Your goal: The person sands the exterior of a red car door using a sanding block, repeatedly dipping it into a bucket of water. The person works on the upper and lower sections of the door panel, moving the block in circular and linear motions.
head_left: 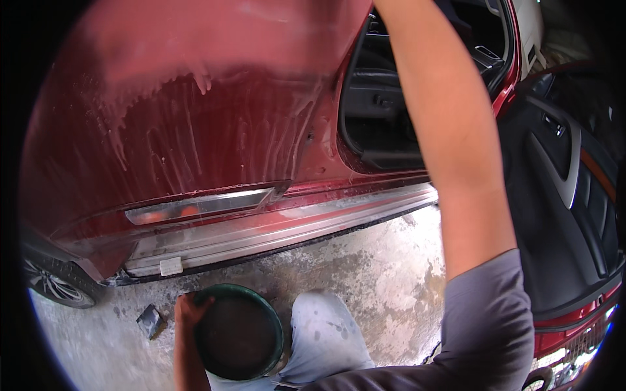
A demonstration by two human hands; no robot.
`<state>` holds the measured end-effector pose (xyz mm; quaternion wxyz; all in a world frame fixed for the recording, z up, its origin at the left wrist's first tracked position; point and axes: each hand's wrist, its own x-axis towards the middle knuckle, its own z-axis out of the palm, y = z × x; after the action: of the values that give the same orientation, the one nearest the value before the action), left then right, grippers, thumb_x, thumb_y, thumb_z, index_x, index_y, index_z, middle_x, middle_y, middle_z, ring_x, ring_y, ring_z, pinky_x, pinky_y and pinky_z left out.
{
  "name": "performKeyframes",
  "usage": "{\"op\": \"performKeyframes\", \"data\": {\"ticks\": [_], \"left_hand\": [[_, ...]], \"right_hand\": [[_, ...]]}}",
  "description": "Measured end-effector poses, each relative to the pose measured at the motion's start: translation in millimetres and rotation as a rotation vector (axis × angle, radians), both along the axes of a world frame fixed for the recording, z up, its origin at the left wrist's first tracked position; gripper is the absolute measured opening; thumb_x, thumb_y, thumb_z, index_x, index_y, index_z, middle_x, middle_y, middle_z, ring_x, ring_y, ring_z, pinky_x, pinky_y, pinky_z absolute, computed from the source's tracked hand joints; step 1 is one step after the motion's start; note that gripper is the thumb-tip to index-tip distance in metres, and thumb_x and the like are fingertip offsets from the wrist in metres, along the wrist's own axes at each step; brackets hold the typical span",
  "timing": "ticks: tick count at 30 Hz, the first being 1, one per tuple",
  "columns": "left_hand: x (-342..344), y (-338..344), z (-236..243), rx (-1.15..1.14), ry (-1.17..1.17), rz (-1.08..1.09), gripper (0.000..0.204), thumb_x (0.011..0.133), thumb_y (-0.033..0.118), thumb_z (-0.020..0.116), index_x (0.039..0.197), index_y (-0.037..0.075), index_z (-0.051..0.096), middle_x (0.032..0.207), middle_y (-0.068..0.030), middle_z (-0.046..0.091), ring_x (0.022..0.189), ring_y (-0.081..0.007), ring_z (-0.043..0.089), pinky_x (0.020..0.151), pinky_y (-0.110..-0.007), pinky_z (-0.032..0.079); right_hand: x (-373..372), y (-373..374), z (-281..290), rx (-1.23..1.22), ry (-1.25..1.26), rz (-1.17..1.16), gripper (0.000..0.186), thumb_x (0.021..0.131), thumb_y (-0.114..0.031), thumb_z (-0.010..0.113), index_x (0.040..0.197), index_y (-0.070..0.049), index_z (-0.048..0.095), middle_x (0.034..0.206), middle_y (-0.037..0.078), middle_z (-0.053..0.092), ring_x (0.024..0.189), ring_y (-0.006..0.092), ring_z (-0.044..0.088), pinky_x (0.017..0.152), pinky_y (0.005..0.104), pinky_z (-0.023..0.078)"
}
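My left hand [190, 311] grips the left rim of a round green bucket [274, 319] holding dark, murky liquid, beside my light trousers [326, 332]. My right arm [466, 163] reaches up along the red car body [228, 130] past the door opening; its hand is out of the top of the picture. The upper panel has a pale, hazy wet film with drips running down it. Below runs a silver side step [274, 218] with a small pale block [171, 266] on it.
An open car door [554, 182] with black inner trim stands at the right. A wheel [55, 280] is at the left. A small dark square pad [149, 321] lies on the stained concrete floor [385, 274]. The doorway [378, 111] shows a dark interior.
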<state>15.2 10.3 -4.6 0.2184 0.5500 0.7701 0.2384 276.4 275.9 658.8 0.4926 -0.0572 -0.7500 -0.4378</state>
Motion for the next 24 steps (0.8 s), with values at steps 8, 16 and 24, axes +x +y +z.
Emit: {"op": "performKeyframes", "data": {"ticks": [8,16,24], "left_hand": [[20,-14,25,0.272,0.365,0.038,0.054,0.081,0.052,0.083,0.119,0.013,0.077,0.114,-0.0171,0.075,0.108,-0.0420,0.070,0.094,-0.056,0.054],[118,-39,-127,0.028,0.341,-0.582,0.014,0.089,0.024,0.070,0.096,0.013,0.074,0.086,-0.0151,0.068,0.087,-0.0335,0.069,0.086,-0.050,0.056],[100,-28,-44,-0.566,0.032,-0.762,0.036,0.102,0.039,0.063,0.107,0.007,0.078,0.094,-0.0215,0.073,0.093,-0.0273,0.074,0.090,-0.042,0.058]], "right_hand": [[21,-7,-232,-0.022,-0.090,0.019,0.061,0.075,-0.038,0.088,0.134,-0.040,0.074,0.159,0.003,0.055,0.134,0.0248,0.055,0.114,0.0475,0.030],[41,-90,-300,-0.288,0.096,0.064,0.056,0.084,-0.034,0.081,0.139,-0.032,0.070,0.161,0.015,0.051,0.131,0.0342,0.056,0.105,0.0535,0.037],[68,-175,-495,-1.009,0.236,-0.076,0.062,0.084,-0.044,0.084,0.141,-0.025,0.071,0.157,0.017,0.051,0.125,0.0399,0.053,0.101,0.0550,0.039]]}}
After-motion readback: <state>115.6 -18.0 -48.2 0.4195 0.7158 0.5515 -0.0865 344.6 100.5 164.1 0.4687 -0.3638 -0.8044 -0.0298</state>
